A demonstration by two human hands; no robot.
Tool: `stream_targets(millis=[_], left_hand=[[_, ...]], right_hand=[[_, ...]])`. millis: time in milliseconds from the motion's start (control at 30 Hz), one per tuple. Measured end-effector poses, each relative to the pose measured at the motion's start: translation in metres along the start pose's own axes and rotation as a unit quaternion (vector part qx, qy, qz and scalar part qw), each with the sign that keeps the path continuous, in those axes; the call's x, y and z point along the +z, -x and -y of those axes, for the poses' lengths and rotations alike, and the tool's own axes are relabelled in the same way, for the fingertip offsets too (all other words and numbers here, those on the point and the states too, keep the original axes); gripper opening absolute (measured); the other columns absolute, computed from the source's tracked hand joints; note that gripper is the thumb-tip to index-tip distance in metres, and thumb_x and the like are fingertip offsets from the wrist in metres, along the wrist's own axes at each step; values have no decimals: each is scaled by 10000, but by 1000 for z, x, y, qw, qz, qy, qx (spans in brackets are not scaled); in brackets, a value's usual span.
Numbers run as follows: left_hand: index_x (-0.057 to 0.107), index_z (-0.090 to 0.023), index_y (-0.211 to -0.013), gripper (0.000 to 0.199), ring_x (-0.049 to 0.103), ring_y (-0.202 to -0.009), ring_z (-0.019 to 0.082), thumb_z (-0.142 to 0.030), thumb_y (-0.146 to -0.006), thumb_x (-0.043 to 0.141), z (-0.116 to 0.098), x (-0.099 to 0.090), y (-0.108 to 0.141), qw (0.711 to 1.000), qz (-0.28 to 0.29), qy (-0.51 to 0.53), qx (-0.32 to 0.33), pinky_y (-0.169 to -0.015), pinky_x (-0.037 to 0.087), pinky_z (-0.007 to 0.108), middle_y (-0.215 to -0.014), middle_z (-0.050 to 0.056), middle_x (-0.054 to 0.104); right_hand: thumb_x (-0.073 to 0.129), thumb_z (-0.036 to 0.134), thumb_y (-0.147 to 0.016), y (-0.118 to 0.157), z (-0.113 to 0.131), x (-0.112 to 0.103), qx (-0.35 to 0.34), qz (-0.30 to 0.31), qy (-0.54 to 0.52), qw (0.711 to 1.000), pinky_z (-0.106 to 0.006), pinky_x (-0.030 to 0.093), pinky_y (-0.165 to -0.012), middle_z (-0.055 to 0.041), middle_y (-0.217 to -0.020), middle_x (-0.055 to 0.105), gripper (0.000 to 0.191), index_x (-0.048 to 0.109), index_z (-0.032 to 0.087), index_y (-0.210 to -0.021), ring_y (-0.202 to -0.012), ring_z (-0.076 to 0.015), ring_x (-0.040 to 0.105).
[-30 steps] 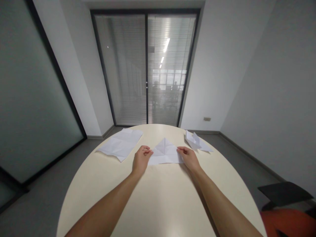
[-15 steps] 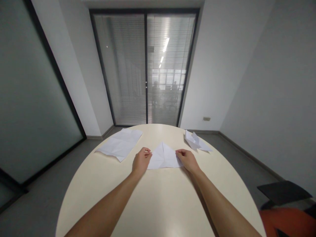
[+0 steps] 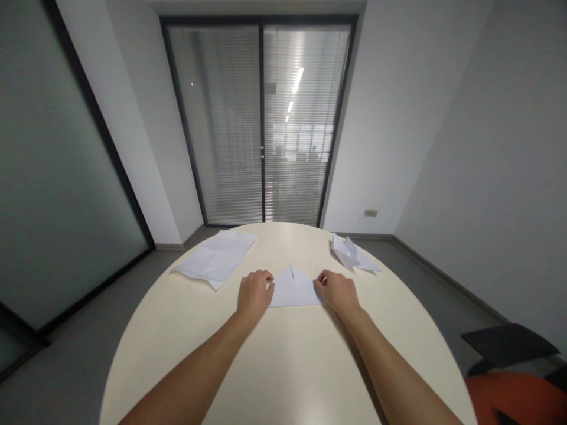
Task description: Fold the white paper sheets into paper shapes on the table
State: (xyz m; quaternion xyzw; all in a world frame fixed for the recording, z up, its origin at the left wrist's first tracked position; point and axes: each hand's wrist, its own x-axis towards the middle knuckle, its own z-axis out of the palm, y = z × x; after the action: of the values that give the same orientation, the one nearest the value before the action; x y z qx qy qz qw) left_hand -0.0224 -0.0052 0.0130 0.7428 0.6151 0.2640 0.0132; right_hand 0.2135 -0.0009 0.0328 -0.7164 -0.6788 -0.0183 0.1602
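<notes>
1. Hands: The left hand [image 3: 254, 293] and the right hand [image 3: 339, 290] are apart, one at each side of the folded paper [image 3: 290, 292]. The fingers of both are curled at its edges. Whether either hand pinches the paper cannot be told from this view.
2. Folded paper: It lies on the bench [image 3: 283, 366] between the hands, with its peak directed away from the person. A short dark line runs from near the peak toward the base.
3. Alignment: The long axis is the straight base edge, which runs from side to side, across the line of the forearms. The peak sits about midway between the hands; neither hand is clearly nearer.
4. Beyond the left hand: A creased, open sheet [image 3: 217, 260] lies near the bench's far left edge, apart from the hand.
5. Beyond the right hand: A second folded piece [image 3: 349, 252], with raised flaps, rests near the far right edge.
6. Surroundings: A red chair seat [image 3: 516, 398] is at the lower right; glazed panels with blinds [image 3: 217, 130] stand beyond the bench.
</notes>
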Motion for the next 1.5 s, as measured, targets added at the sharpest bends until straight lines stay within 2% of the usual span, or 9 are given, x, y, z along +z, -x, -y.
stream_targets(millis=[133,233,333,433,567,767,1100,1300,1500], left_hand=[[698,-230,-1010,240,612,-1019,198,-76,-890,557,-2,0,-1,998,16,18,54,-884,428,322,-1058,23,714],[727,-236,-1027,310,630,-1009,193,-47,-900,516,-4,0,0,996,57,15,72,-905,430,327,-1069,24,734],[741,-219,-999,296,636,-993,226,-75,-914,496,-11,-4,3,992,76,-35,89,-899,427,375,-1050,54,745],[718,-199,-1033,239,608,-1030,274,-190,-946,496,-20,-8,10,990,54,-80,105,-902,416,422,-1003,92,737],[656,-202,-1212,421,575,-1113,319,-480,-982,439,-26,-7,18,990,31,-98,98,-946,404,470,-1222,148,667],[601,-251,-1341,523,476,-1305,361,-559,-986,371,-20,3,19,993,31,-103,57,-1082,324,519,-1443,147,533],[609,-217,-1341,455,433,-1334,340,-306,-899,545,-14,4,13,994,75,-20,74,-1104,357,494,-1455,119,537],[614,-195,-1345,482,458,-1326,297,-230,-868,548,-8,5,10,988,94,1,120,-1146,339,452,-1481,113,511],[731,-232,-1158,329,554,-1225,234,-210,-866,581,-5,3,7,984,75,72,144,-1101,396,383,-1291,77,646]], right_hand=[[569,243,-888,1,-1,0,-68,-33,-9,997,-343,440,-828,-126,-1009,714,196,745,189,-955,-974,-263,641],[546,167,-894,1,-1,3,-153,3,-68,986,-295,442,-886,-93,-1073,707,254,756,214,-1028,-1027,-224,625],[523,194,-924,2,1,5,-177,32,-95,979,-288,444,-912,-91,-1082,710,273,766,210,-1048,-1037,-217,627],[510,252,-946,4,2,6,-183,33,-103,977,-305,444,-921,-105,-1096,708,292,765,197,-1078,-1042,-229,623],[534,293,-936,4,4,5,-223,39,-123,966,-320,436,-939,-103,-1085,712,292,770,195,-1076,-1030,-234,616],[566,237,-895,7,9,2,-283,65,-167,942,-307,457,-890,-78,-1020,722,257,788,215,-1022,-971,-216,615],[666,178,-788,10,9,6,-323,101,-263,904,-310,511,-892,-67,-1147,717,222,808,256,-940,-1067,-222,640],[726,176,-744,13,12,2,-343,111,-272,892,-316,507,-903,-51,-1047,736,224,810,262,-933,-967,-202,659],[751,207,-745,14,11,6,-352,102,-278,888,-358,487,-968,-73,-1117,706,279,788,257,-1017,-1029,-216,647]])
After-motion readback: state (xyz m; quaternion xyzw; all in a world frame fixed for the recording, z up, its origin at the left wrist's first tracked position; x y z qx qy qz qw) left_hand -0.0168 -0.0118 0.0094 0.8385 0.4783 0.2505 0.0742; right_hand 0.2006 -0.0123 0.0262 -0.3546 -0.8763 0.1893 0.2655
